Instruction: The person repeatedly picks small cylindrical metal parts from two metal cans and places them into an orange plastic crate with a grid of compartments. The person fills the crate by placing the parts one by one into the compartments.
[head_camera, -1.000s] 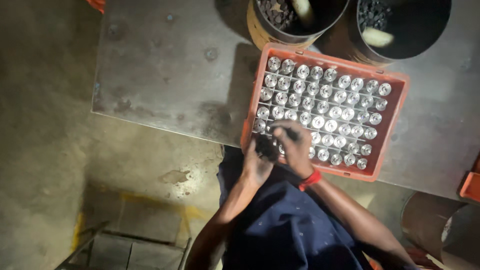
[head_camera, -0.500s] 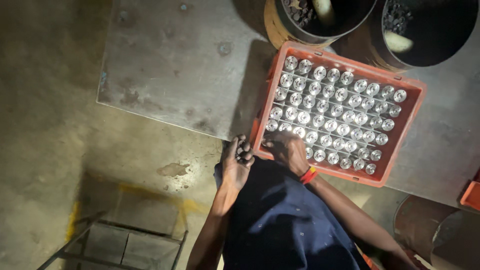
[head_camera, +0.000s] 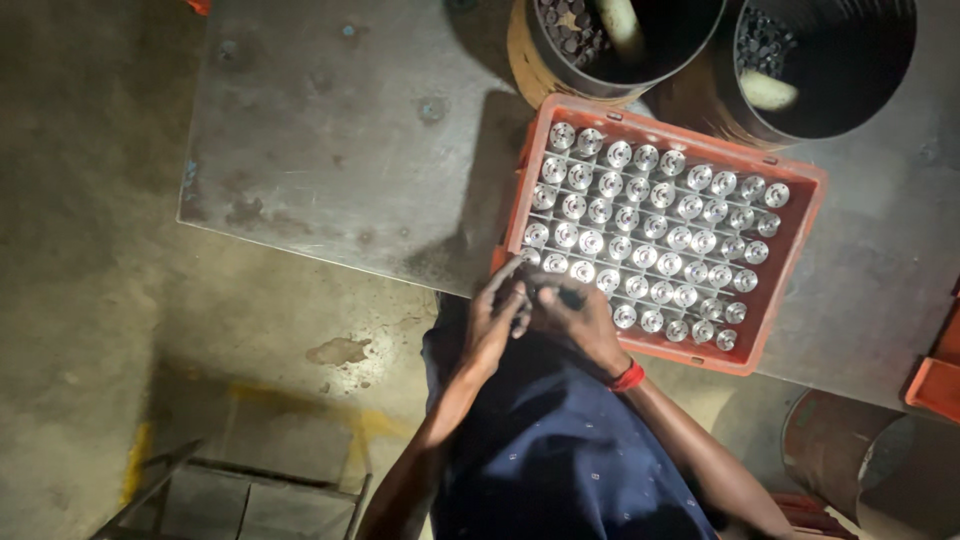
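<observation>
Near the bottom centre of the frame, both hands meet at the near-left corner of an orange crate (head_camera: 790, 262). Left hand (head_camera: 495, 322) curls inward; right hand (head_camera: 580, 318), with a red wristband (head_camera: 627, 377), closes fingers around a small dark part (head_camera: 570, 297). Shiny round metal pieces (head_camera: 650, 225) fill the crate on the grey table (head_camera: 330, 150). Beyond, at upper right, stand two dark drums (head_camera: 820, 60).

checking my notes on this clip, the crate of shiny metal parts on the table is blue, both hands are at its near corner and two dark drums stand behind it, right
Not quite. In the head view the crate is red-orange, not blue. The rest holds: it sits on the table full of shiny metal parts, the left hand and right hand meet at its near corner, and two dark drums stand behind it.
</observation>
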